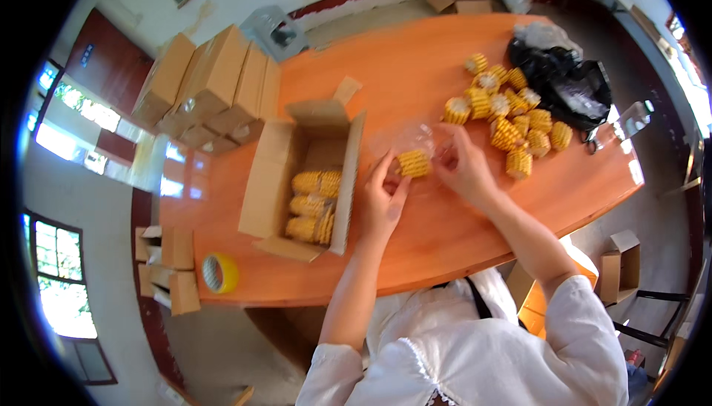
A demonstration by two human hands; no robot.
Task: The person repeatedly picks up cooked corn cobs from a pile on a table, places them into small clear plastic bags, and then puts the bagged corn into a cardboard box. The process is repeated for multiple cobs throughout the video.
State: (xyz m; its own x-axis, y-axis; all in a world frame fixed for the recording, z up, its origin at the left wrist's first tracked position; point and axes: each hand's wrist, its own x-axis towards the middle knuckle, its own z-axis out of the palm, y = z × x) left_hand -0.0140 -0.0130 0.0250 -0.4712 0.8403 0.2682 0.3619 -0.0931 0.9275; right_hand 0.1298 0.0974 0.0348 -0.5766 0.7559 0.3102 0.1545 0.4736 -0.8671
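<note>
My left hand (pixel 385 194) grips a short piece of yellow corn cob (pixel 413 163) between thumb and fingers, above the orange table. Clear plastic film (pixel 414 138), apparently a thin bag, shows around and behind this piece. To the right of the cob is my right hand (pixel 461 162), its fingers curled and blurred; whether it pinches the plastic is unclear. Left of my hands stands an open cardboard box (pixel 261 183), flaps spread, with several corn pieces (pixel 311 206) in clear wrap inside. A heap of cut corn cobs (pixel 500 105) lies beyond my right hand.
Stacked cardboard boxes (pixel 214 83) occupy the table's far left. A yellow tape roll (pixel 220 273) sits near the front left edge. At the right are a black plastic bag (pixel 562 80), scissors (pixel 591 142) and a clear bottle (pixel 634 119). A grey plastic stool (pixel 273 32) stands behind the table.
</note>
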